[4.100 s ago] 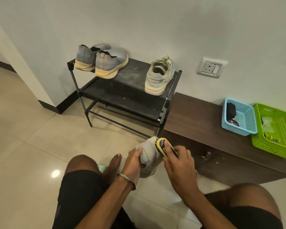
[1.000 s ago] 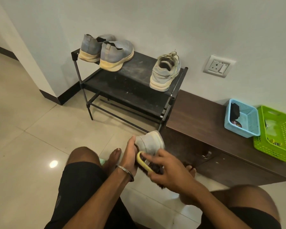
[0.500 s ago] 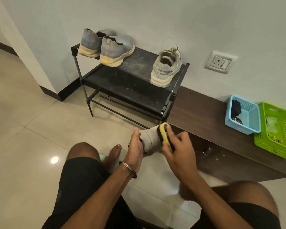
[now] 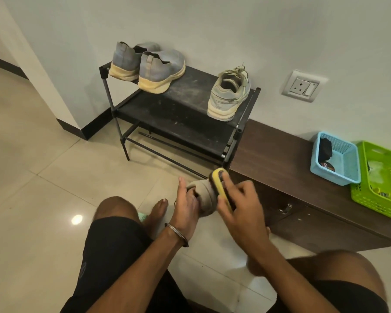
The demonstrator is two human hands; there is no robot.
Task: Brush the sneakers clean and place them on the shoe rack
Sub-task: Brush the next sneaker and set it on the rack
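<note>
My left hand (image 4: 186,205) grips the sneaker (image 4: 204,197) above the floor, below the rack (image 4: 190,123). My right hand (image 4: 242,199) clasps the brush (image 4: 221,188), now drawn back along the sneaker's side from its tip

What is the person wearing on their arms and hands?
Both forearms are bare, with no sleeves or gloves showing. The left hand has a thin silver metal bangle around its wrist. The right hand wears nothing visible, no ring or watch.
</note>
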